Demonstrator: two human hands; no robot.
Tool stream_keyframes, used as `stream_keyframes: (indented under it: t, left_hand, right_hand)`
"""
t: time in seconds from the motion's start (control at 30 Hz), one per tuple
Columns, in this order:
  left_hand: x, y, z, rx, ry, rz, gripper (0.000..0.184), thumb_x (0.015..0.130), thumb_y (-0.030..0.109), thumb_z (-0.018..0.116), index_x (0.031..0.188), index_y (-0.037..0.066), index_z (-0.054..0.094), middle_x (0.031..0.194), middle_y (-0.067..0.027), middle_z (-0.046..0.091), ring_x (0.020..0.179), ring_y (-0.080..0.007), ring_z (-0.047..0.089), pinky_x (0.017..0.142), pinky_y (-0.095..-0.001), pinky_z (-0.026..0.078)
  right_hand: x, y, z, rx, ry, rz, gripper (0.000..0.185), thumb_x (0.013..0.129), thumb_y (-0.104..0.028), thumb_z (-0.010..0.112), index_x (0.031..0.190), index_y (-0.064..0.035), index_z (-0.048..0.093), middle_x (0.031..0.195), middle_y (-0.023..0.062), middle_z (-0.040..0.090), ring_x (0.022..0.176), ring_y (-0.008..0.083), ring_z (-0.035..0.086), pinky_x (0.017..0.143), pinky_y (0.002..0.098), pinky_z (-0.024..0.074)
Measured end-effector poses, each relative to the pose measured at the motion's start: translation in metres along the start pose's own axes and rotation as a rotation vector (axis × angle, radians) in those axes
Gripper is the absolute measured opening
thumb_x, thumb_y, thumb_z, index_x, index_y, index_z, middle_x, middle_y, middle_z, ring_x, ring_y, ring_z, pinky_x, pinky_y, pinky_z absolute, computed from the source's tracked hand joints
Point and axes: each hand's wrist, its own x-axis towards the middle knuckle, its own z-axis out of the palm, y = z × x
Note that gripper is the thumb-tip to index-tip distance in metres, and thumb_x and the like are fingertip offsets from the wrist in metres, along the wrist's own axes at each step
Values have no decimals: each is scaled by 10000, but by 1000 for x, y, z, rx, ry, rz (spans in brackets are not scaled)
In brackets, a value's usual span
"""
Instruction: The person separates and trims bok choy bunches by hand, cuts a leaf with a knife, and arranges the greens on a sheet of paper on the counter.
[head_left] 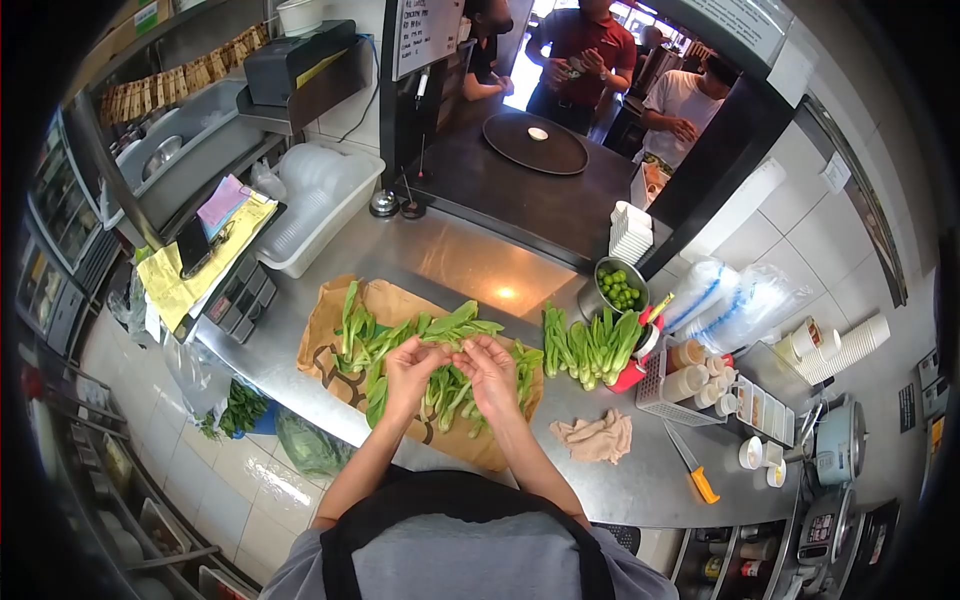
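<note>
Left hand [415, 370] and right hand [487, 372] both pinching greens [458, 324] above brown paper [470, 453]; knife [691, 463] near rag [593, 437] on counter [625, 495].

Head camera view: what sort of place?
Likely a restaurant kitchen: a stainless-steel counter with leafy green vegetables, a black-framed pass-through window with people beyond, and a white handwritten board.

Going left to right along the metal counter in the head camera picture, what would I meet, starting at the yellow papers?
Yellow papers, brown paper with loose greens on it, upright leafy bunch, orange-handled knife, small white cups.
</note>
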Motion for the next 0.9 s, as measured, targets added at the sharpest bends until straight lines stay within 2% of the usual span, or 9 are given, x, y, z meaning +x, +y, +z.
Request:
stream_keyframes:
  t: [0.2, 0.3, 0.47, 0.57, 0.6, 0.73, 0.8, 0.83, 0.9]
  left_hand:
    - [0, -2, -20, -67, 40, -144, 66, 836, 62, 598, 845, -2, 611, 806, -66, 647, 721, -108, 619, 671, -245, 529]
    - [-2, 0, -34, -35, -1, -218, 68, 841, 72, 593, 851, 7, 609, 802, -54, 645, 722, -106, 618, 675, -250, 533]
    - [-6, 3, -43, -181, 46, -244, 24, 831, 52, 605, 848, 39, 594, 814, -60, 643, 727, -134, 631, 697, -269, 538]
    - [-8, -10, -53, -246, 83, -243, 11, 832, 37, 597, 838, 41, 589, 816, -57, 640, 727, -134, 629, 700, -279, 543]
    - [-9, -11, -58, -248, 104, -228, 55, 837, 37, 579, 878, 7, 600, 822, -62, 634, 719, -131, 625, 694, -289, 552]
    - [-9, 7, -93, 41, 21, -272, 215, 828, 51, 569, 1005, -67, 595, 852, -77, 628, 708, -110, 610, 673, -275, 557]
    - [-12, 20, -110, 264, -41, -325, 214, 819, 80, 599, 979, -62, 614, 837, -56, 637, 705, -96, 603, 653, -242, 540]
    - [-14, 27, -115, 381, -66, -331, 210, 817, 92, 607, 965, -57, 625, 828, -45, 639, 702, -88, 598, 643, -231, 532]
    - [-19, 44, -123, 464, -154, -357, 197, 806, 109, 619, 935, -36, 655, 813, -21, 640, 693, -70, 585, 621, -216, 509]
  right_hand:
    - [1, 11, -5, -49, -75, 87, 104, 833, -74, 630, 920, -35, 589, 827, 45, 636, 708, 127, 625, 676, 241, 516]
    - [-1, 13, -3, -221, -115, 14, 106, 834, -80, 631, 919, -30, 592, 827, 45, 636, 711, 127, 622, 682, 249, 519]
    - [-4, 32, 3, 16, -62, 94, 76, 847, -69, 612, 906, -32, 581, 866, 68, 639, 750, 137, 622, 713, 266, 521]
    - [-3, 38, 4, -23, -51, 73, 78, 846, -69, 612, 902, -32, 573, 872, 75, 640, 750, 143, 623, 709, 271, 522]
    - [-2, 36, 3, -42, -57, 63, 96, 840, -64, 616, 916, -17, 582, 850, 79, 645, 722, 140, 624, 693, 268, 524]
    - [13, 5, -14, -437, -130, 63, 120, 821, -45, 629, 930, 4, 616, 785, 62, 647, 655, 119, 616, 661, 252, 524]
    - [16, -6, -17, -594, -185, -28, 106, 809, -38, 635, 910, -3, 632, 784, 53, 638, 650, 119, 600, 640, 256, 513]
    - [18, -12, -17, -671, -214, -79, 100, 803, -34, 638, 900, -7, 641, 783, 49, 633, 648, 119, 593, 629, 258, 507]
    - [21, -29, -9, -1050, -224, -383, 111, 776, -18, 647, 886, -7, 650, 779, 58, 616, 641, 134, 574, 609, 271, 487]
